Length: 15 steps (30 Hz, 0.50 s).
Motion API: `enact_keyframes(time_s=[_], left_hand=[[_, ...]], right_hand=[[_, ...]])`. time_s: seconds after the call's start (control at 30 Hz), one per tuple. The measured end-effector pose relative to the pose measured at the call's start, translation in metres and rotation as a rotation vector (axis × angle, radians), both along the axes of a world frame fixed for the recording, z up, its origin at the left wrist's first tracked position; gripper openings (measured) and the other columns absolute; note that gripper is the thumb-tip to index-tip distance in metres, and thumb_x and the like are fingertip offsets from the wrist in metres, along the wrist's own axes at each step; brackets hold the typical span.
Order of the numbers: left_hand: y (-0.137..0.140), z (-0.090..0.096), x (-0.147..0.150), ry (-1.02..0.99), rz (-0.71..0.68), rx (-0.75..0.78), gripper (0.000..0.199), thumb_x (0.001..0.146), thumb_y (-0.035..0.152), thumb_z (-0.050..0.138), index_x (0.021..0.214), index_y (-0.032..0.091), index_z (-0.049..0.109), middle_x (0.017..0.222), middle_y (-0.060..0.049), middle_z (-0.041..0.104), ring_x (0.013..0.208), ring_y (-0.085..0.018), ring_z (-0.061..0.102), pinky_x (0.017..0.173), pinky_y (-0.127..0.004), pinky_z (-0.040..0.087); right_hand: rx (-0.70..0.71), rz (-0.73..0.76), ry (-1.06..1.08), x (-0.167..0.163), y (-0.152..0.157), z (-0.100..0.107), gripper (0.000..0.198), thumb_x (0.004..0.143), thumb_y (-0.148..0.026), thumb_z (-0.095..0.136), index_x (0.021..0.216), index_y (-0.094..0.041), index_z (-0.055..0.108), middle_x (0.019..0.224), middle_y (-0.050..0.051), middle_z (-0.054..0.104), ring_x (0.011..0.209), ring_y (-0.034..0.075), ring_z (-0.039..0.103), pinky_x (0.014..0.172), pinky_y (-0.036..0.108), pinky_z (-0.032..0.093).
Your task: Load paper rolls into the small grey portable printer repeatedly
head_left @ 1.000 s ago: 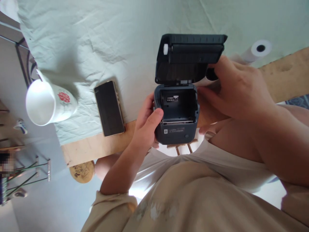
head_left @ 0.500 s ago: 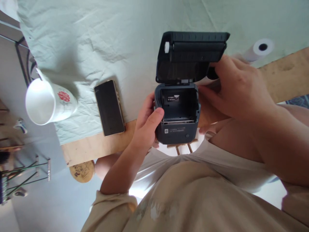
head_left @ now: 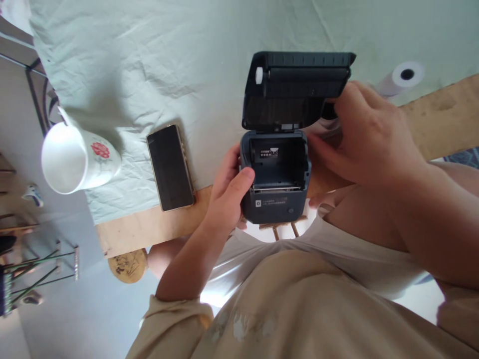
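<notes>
A small dark portable label printer is held up near the table's front edge, its lid swung up and its paper bay bare inside. My left hand grips the printer's left side, thumb on the rim of the bay. To the right of the printer, my right hand is closed around a paper roll with a dark core. The lid and my fingers partly hide this roll. A second white paper roll lies on the cloth beyond my right hand.
A black-screened phone lies left of my left hand. Farther left, a white mug with a red flower rests on its side on the pale green tablecloth. The wooden table edge runs along the front, with a round stool below.
Hardly anything differs. My right hand and the roll in it have shifted very slightly beside the printer; the printer and my left hand hold their place.
</notes>
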<state>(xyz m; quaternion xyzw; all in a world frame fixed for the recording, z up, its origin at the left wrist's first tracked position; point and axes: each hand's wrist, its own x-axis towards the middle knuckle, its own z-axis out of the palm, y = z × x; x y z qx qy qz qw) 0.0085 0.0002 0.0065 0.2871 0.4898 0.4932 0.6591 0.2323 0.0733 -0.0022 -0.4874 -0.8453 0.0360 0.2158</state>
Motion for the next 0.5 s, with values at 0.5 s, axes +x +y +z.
enact_keyframes(time_s=[0.5], left_hand=[[-0.0005,-0.0012,-0.0013,-0.055,0.001,0.025,0.043,0.092,0.047,0.077,0.125,0.021,0.065,0.124,-0.008,0.074,0.120,-0.029,0.072,0.094,-0.036,0.067]], right_hand=[[0.017,0.049,0.035,0.0007,0.0001,-0.0002,0.041,0.100,-0.045,0.035,0.131,-0.022,0.048,0.113,0.005,0.063,0.101,0.021,0.069,0.074,0.031,0.054]])
